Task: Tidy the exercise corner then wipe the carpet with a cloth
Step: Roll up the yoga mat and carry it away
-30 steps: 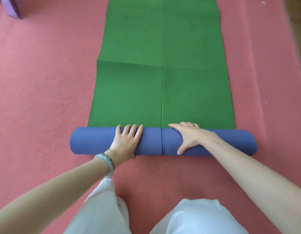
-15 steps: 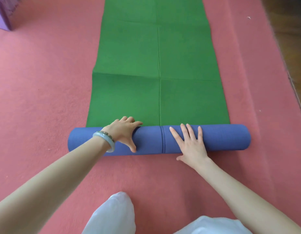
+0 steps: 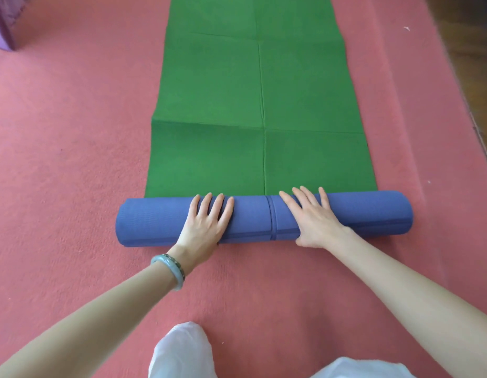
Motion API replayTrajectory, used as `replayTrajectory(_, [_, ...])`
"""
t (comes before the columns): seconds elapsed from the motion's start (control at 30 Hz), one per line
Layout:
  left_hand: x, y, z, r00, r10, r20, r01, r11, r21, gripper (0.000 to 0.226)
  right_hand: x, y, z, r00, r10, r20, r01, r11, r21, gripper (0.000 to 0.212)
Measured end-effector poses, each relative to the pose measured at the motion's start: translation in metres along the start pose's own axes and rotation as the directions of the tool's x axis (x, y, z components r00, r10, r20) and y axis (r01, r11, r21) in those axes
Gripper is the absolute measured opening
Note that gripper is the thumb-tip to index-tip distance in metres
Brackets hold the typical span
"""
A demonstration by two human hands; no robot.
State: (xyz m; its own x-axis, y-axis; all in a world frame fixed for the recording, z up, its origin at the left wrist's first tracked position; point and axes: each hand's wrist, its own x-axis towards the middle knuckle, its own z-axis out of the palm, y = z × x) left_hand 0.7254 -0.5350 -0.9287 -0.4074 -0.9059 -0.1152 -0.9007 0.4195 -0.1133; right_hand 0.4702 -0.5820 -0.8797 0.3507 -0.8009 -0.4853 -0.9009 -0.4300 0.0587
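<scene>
Rolling progress: I judge the yoga mat (image 3: 253,214) roughly a third rolled. Its blue roll lies crosswise on the carpet (image 3: 73,137), and the flat green stretch (image 3: 215,105) runs away from it past the top of my view.
Left hand (image 3: 206,225): flat on the roll, left of the centre seam (image 3: 272,214), fingers straight and slightly apart, pressing rather than gripping.
Right hand (image 3: 313,216): flat on the roll just right of the seam, fingers spread, tips at the far crest where blue meets green.
Left to do: as I read it, the rest of the mat needs rolling and putting away, and then the carpet needs wiping. I see no cloth in view.
Roll ends: both show a little past the green sheet's side edges. I cannot tell whether that is skew or just the wide lens.
Room ahead: nothing lies on the green lane as far as I can see, so the push forward looks unobstructed.
Left margin: broad carpet, with a purple object (image 3: 3,23) in the far corner, well apart.
Right margin: a raised ridge (image 3: 397,110) in the carpet runs near the mat's edge. Beyond it the carpet ends at wooden floor (image 3: 471,42).
Near side: a knee (image 3: 182,350) in white cloth, with a strip of carpet between it and the roll.
</scene>
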Motion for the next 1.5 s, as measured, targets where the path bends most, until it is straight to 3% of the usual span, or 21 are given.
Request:
replayTrajectory(0.1, [0.028, -0.022, -0.013, 0.989, 0.064, 0.131, -0.054, 0.996, -0.077, 0.114, -0.005, -0.017, 0.016, 0.989, 0.028, -0.146, -0.041, 0.995, -0.087, 0.129])
replayTrajectory(0.23, [0.069, -0.051, -0.032, 0.931, 0.200, 0.306, -0.135, 0.966, -0.221, 0.094, 0.008, -0.025, 0.023, 0.965, 0.114, -0.238, -0.130, 0.990, -0.055, 0.131])
replayTrajectory(0.3, [0.084, -0.061, -0.039, 0.903, 0.217, 0.370, -0.083, 0.935, -0.346, 0.091, 0.021, -0.023, 0.015, 0.960, 0.137, -0.246, -0.156, 0.986, -0.058, 0.129])
replayTrajectory(0.37, [0.087, -0.065, -0.043, 0.908, 0.199, 0.368, -0.051, 0.926, -0.374, 0.099, 0.031, -0.020, 0.007, 0.966, 0.171, -0.195, -0.183, 0.982, -0.045, 0.126])
replayTrajectory(0.47, [0.064, -0.049, -0.038, 0.982, 0.109, 0.155, -0.080, 0.981, -0.178, 0.118, 0.041, -0.017, -0.009, 0.979, 0.163, -0.122, -0.169, 0.985, -0.033, 0.117])
replayTrajectory(0.53, [0.045, -0.035, -0.031, 0.995, 0.056, 0.079, -0.041, 0.982, -0.184, 0.127, 0.048, -0.013, -0.021, 0.990, 0.126, -0.059, -0.124, 0.992, 0.029, 0.107])
replayTrajectory(0.6, [0.041, -0.032, -0.028, 0.990, 0.048, 0.130, -0.027, 0.987, -0.159, 0.131, 0.054, -0.007, -0.038, 0.996, 0.083, 0.020, -0.084, 0.994, 0.065, 0.105])
replayTrajectory(0.7, [0.057, -0.041, -0.033, 0.984, 0.020, 0.176, -0.003, 0.995, -0.096, 0.132, 0.050, 0.011, -0.063, 0.997, -0.020, 0.071, 0.023, 0.999, -0.047, 0.106])
replayTrajectory(0.8, [0.074, -0.049, -0.035, 0.969, 0.014, 0.248, 0.007, 0.996, -0.086, 0.132, 0.033, 0.036, -0.073, 0.999, -0.020, 0.033, 0.023, 0.994, -0.108, 0.108])
replayTrajectory(0.93, [0.099, -0.062, -0.037, 0.959, 0.065, 0.276, -0.035, 0.993, -0.111, 0.124, 0.029, 0.042, -0.053, 0.999, 0.006, -0.044, -0.012, 0.992, -0.125, 0.129])
replayTrajectory(1.07, [0.121, -0.079, -0.041, 0.945, 0.135, 0.298, -0.079, 0.978, -0.195, 0.119, 0.045, 0.028, -0.031, 0.997, 0.033, -0.066, -0.035, 0.999, -0.035, 0.119])
replayTrajectory(1.2, [0.152, -0.099, -0.042, 0.914, 0.176, 0.365, -0.047, 0.941, -0.336, 0.114, 0.077, 0.028, -0.025, 0.982, 0.128, -0.137, -0.120, 0.991, 0.064, 0.084])
replayTrajectory(1.27, [0.159, -0.105, -0.042, 0.905, 0.166, 0.391, -0.023, 0.938, -0.347, 0.115, 0.091, 0.033, -0.028, 0.983, 0.133, -0.127, -0.123, 0.989, 0.083, 0.089])
replayTrajectory(1.33, [0.155, -0.107, -0.042, 0.928, 0.105, 0.359, 0.032, 0.934, -0.356, 0.110, 0.107, 0.042, -0.035, 0.987, 0.092, -0.134, -0.082, 0.994, 0.077, 0.104])
replayTrajectory(1.43, [0.132, -0.094, -0.039, 0.999, -0.004, 0.039, 0.017, 0.935, -0.353, 0.083, 0.136, 0.057, -0.052, 0.995, 0.085, -0.049, -0.078, 0.988, 0.133, 0.123])
replayTrajectory(1.5, [0.121, -0.084, -0.031, 0.998, 0.030, -0.050, -0.042, 0.962, -0.271, 0.079, 0.154, 0.063, -0.063, 0.996, 0.075, -0.049, -0.068, 0.988, 0.142, 0.127])
